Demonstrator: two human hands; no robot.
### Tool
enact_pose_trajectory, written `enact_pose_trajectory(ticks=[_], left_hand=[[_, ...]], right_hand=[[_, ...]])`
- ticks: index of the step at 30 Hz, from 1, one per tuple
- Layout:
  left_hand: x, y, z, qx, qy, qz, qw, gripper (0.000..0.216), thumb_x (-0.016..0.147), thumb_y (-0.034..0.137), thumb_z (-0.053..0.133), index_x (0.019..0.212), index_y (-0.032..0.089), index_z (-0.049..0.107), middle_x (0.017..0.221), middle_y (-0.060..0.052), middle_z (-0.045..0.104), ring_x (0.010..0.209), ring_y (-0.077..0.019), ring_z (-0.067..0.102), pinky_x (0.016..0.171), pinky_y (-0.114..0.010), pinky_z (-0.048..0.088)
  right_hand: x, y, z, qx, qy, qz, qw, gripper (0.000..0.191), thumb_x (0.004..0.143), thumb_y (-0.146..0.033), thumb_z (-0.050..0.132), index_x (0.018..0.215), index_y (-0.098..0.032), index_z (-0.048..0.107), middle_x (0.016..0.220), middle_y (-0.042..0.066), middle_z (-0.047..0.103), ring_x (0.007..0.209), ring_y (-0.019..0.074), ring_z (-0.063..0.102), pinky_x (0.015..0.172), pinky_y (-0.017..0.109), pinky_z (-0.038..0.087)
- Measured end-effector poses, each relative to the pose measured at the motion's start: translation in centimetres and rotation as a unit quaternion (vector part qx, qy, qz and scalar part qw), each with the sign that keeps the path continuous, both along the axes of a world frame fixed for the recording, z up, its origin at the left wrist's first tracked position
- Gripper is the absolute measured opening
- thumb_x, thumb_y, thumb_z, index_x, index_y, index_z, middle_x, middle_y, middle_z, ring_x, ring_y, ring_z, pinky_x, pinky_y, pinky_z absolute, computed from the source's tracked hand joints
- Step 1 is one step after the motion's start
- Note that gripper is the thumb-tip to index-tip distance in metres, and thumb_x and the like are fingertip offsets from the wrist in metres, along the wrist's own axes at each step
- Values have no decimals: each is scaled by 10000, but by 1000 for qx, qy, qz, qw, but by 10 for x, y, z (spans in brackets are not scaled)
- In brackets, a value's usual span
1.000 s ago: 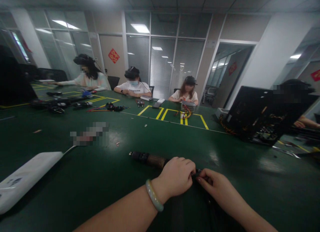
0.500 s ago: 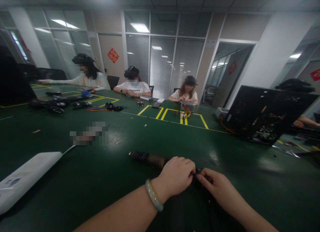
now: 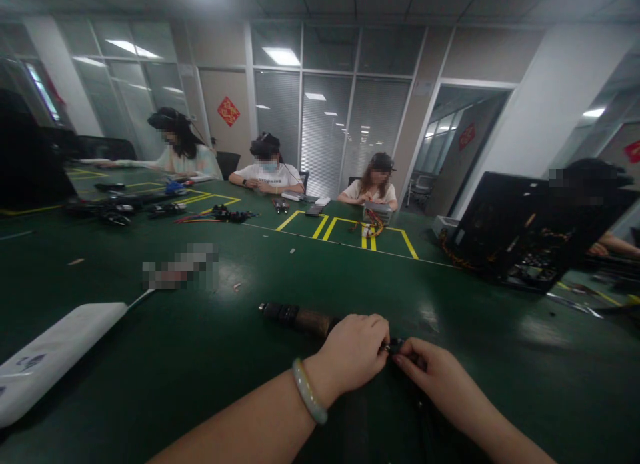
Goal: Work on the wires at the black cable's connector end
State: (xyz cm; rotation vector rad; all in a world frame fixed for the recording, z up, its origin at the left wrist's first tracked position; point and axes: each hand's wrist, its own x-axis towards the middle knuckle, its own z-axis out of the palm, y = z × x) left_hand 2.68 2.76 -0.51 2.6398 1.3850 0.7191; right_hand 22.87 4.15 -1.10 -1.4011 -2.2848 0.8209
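Both hands (image 3: 356, 354) (image 3: 434, 379) pinch a black part (image 3: 393, 347) between them.

Forearms bare to lower frame edge. Both hands, left hand (image 3: 353, 357) and right hand (image 3: 436, 379), bare, ungloved. Pale green bangle (image 3: 309, 392) on left wrist: smooth, rounded, glossy, faintly translucent, plain.

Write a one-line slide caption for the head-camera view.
Left hand and right hand pinch a small dark part at the green table, beside a dark cylinder; people sit opposite.
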Motion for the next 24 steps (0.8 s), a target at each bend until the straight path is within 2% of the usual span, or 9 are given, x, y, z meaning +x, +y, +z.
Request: enact_pose_trajectory(ticks=[6, 12, 18, 24], left_hand=[[0, 0, 0, 15, 12, -14, 1000, 43, 870, 175, 574, 906, 195, 559, 1001, -12, 634, 949, -193, 605, 869, -331, 450], [0, 1, -2, 2, -8, -4, 1000, 119, 848, 228, 628, 944, 193, 565, 1066, -34, 625, 1000, -210, 599, 912, -348, 442], [0, 2, -3, 14, 5, -22, 1000, 30, 885, 180, 570, 914, 188, 572, 1050, -40, 634, 1007, -213, 603, 913, -361, 436], [0, 0, 1, 11, 5, -5, 1000, 139, 853, 207, 620, 978, 194, 562, 1098, -35, 616, 1023, -208, 594, 916, -350, 444]], right_hand=[[1, 1, 0, -7, -4, -3, 1000, 214, 921, -367, 529, 835, -216, 654, 720, -10, 635, 657, 162, 571, 570, 223, 384], [1, -1, 2, -8, 0, -2, 1000, 198, 917, -355, 534, 828, -220, 648, 739, -14, 643, 664, 159, 572, 571, 226, 381], [1, 0, 1, -10, 5, 4, 1000, 186, 917, -351, 539, 837, -217, 641, 746, -11, 646, 675, 164, 582, 586, 228, 389], [0, 1, 0, -11, 5, 7, 1000, 201, 919, -361, 527, 842, -221, 650, 719, -14, 634, 653, 161, 571, 566, 224, 384]])
